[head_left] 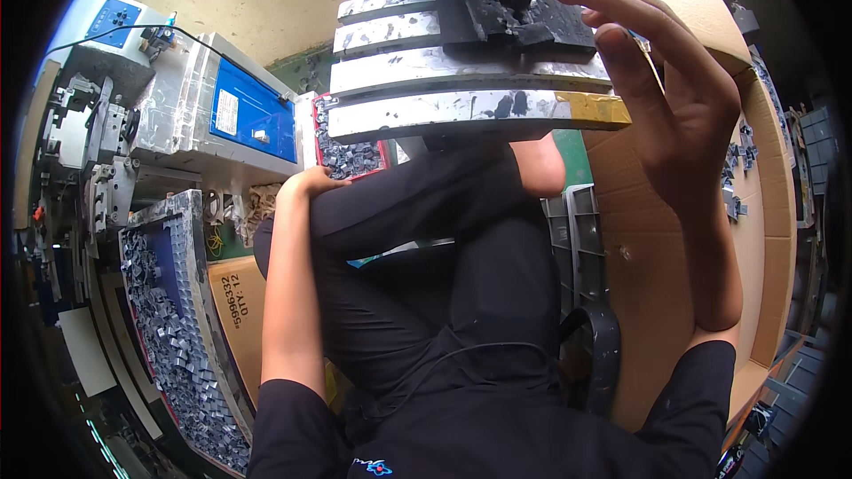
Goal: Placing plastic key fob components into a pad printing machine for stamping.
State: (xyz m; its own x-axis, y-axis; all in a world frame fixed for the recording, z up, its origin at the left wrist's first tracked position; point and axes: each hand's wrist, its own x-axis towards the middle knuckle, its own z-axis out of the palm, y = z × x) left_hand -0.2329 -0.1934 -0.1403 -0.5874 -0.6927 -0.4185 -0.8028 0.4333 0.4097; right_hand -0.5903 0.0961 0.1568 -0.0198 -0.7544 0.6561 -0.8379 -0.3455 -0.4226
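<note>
My right hand (670,93) is raised at the right end of the slotted metal machine table (461,71). Its fingers and thumb are apart and bent toward a black fixture block (524,22) on the table, and I see nothing held. Dark smudges mark the table, and yellow tape (593,110) covers part of its front edge at the right. Down at the left, my left hand (306,184) lies beside my knee, at the near edge of a red bin (384,158) filled with small metal pieces. Most of its fingers are hidden, so its grip cannot be read.
A large open cardboard box (648,302) stands at my right, with a few small metal parts (735,168) on its far side. At the left are a tray (191,239) heaped with small metal parts, a closed carton (238,302) and a grey cabinet with a blue panel (253,115).
</note>
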